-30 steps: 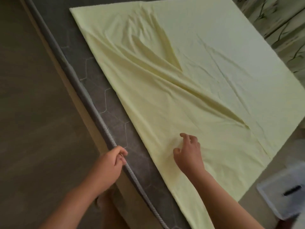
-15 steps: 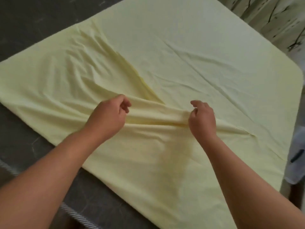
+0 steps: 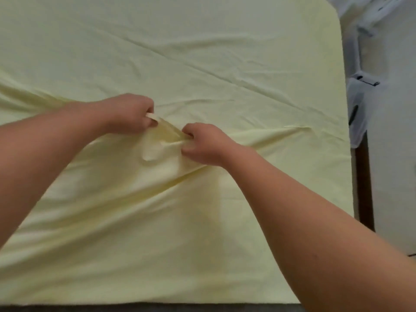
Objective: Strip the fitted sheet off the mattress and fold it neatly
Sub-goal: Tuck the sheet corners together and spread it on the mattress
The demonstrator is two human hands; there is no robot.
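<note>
While sheet (image 3: 225, 64) lies spread, left hand (image 3: 129, 113) and right hand (image 3: 203, 144) both clench its bunched fold

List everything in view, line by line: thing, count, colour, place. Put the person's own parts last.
fitted sheet: one, pale yellow, spread across most of the view, creased.
mattress: one, dark grey, a strip showing along the bottom edge below the sheet.
container: one, whitish, right of the sheet; blurred, with dark marks on it.
strip: one, dark brown, beside the sheet's right edge; unclear what it is.
left hand: one, at centre, fingers gripping a raised fold of the sheet.
right hand: one, just right of it, gripping the same fold.
</note>
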